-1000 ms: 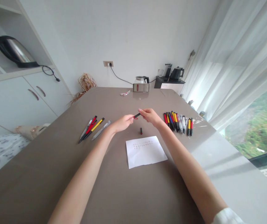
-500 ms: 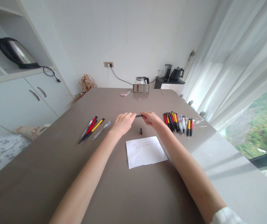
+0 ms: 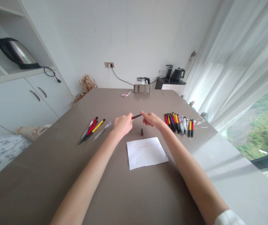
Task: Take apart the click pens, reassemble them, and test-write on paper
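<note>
A pen (image 3: 136, 117) with a red barrel and a black front section is held above the table by my left hand (image 3: 123, 124), whose fingers wrap around its rear part. My right hand (image 3: 150, 119) is at the pen's black front end. Its uppermost digit is stretched along the tip while its other fingers curl below. Beneath the hands lies a short black piece with a red end (image 3: 142, 132), touched by neither. A white sheet of paper (image 3: 146, 157) with rows of small handwritten marks lies nearer to me.
Several pens in red, yellow and clear plastic (image 3: 92, 128) lie on the left. A longer row of mixed pens (image 3: 177, 122) lies on the right. A phone-like rectangular object (image 3: 142, 89) stands at the far edge before a glass kettle (image 3: 141, 80), beside a crumpled wrapper (image 3: 126, 94).
My right hand's fingers have loosened and shifted around the pen's front end. More of the pen, including red barrel, now shows between my hands. My left hand has moved slightly left.
</note>
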### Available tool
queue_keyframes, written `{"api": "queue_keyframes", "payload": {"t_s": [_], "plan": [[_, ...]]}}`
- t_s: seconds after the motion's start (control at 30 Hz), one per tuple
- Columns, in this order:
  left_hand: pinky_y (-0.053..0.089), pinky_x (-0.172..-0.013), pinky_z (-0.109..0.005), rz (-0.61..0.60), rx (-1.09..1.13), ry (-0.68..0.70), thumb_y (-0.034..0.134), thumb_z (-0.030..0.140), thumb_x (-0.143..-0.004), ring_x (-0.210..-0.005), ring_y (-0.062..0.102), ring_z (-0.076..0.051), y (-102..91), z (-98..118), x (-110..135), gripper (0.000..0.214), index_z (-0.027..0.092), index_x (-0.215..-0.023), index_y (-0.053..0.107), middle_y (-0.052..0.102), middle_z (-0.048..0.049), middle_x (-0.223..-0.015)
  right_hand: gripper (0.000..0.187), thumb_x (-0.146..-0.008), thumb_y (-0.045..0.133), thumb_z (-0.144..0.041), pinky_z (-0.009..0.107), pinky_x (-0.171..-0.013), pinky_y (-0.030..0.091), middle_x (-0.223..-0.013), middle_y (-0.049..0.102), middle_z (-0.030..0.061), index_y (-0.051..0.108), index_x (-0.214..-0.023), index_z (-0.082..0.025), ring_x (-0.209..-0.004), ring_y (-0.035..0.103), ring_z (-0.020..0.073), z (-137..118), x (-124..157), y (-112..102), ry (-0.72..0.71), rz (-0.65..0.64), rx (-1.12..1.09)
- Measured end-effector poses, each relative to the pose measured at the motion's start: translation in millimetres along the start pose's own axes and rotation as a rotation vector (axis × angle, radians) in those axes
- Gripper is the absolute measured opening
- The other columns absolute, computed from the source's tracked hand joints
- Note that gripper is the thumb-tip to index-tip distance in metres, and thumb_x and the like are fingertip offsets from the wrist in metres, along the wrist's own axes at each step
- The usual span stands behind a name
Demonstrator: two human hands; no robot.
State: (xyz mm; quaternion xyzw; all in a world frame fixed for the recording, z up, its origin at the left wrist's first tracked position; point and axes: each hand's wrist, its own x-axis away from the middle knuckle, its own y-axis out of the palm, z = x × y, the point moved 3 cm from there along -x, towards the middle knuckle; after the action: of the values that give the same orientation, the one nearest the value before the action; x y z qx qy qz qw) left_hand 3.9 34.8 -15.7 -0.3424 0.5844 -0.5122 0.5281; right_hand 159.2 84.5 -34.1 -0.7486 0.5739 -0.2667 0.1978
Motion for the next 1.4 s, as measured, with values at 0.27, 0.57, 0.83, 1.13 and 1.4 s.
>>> {"api": "queue_keyframes", "payload": {"t_s": [0.27, 0.57, 0.83, 1.13, 1.4], "plan": [[0.04, -0.066, -0.035, 0.079, 0.152, -0.138, 0.037, 0.036, -0.08, -0.079, 0.058, -0.025, 0.5, -13.8, -5.2, 0.027, 0.023, -0.099, 0.05, 0.063, -0.0088, -0.084, 0.057, -0.063, 0.043, -0.067, 0.022, -0.047, 0.035, -0.06, 0.061, 0.0063, 0.059, -0.06, -0.012, -0.046, 0.047, 0.0091, -10.2, 12.9, 1.9, -0.058, -0.187, 0.46], [0.042, -0.066, -0.029, 0.318, 0.507, -0.087, 0.048, 0.032, -0.075, -0.073, 0.056, -0.017, 0.7, -19.7, -12.9, 0.017, 0.02, -0.085, 0.055, 0.059, -0.0066, -0.086, 0.024, -0.059, 0.058, -0.04, 0.027, -0.059, 0.04, -0.067, 0.064, 0.005, 0.064, -0.06, -0.017, -0.063, 0.058, 0.017, -18.2, 23.0, 23.2, 0.022, -0.301, 0.817], [0.046, -0.067, -0.03, 0.388, 0.96, -0.163, 0.051, 0.024, -0.073, -0.067, 0.058, -0.014, 13.0, -30.7, -22.8, 0.026, 0.02, -0.097, 0.045, 0.059, -0.0038, -0.079, 0.014, -0.06, 0.055, -0.023, 0.027, -0.053, 0.044, -0.072, 0.064, 0.0098, 0.064, -0.066, -0.013, -0.062, 0.06, 0.019, -16.6, 18.2, 19.7, 0.007, -0.167, 0.783], [0.049, -0.071, -0.032, 0.305, 1.475, -0.375, 0.043, 0.007, -0.075, -0.064, 0.059, -0.008, 15.2, -25.5, -24.4, 0.016, 0.017, -0.087, 0.038, 0.056, -0.0013, -0.079, 0.015, -0.066, 0.057, -0.021, 0.02, -0.042, 0.047, -0.07, 0.065, 0.0074, 0.062, -0.075, -0.011, -0.048, 0.057, 0.0108, -12.1, 10.1, 17.5, -0.12, -0.148, 0.247], [0.049, -0.073, -0.034, 0.278, 1.527, -0.381, 0.043, 0.007, -0.075, -0.066, 0.059, -0.008, 13.8, -24.2, -22.9, 0.016, 0.017, -0.087, 0.037, 0.055, -0.0008, -0.079, 0.019, -0.068, 0.058, -0.021, 0.018, -0.042, 0.047, -0.07, 0.065, 0.0071, 0.062, -0.084, -0.012, -0.053, 0.057, 0.0102, -16.7, 12.0, 16.6, -0.193, -0.136, 0.043]]}}
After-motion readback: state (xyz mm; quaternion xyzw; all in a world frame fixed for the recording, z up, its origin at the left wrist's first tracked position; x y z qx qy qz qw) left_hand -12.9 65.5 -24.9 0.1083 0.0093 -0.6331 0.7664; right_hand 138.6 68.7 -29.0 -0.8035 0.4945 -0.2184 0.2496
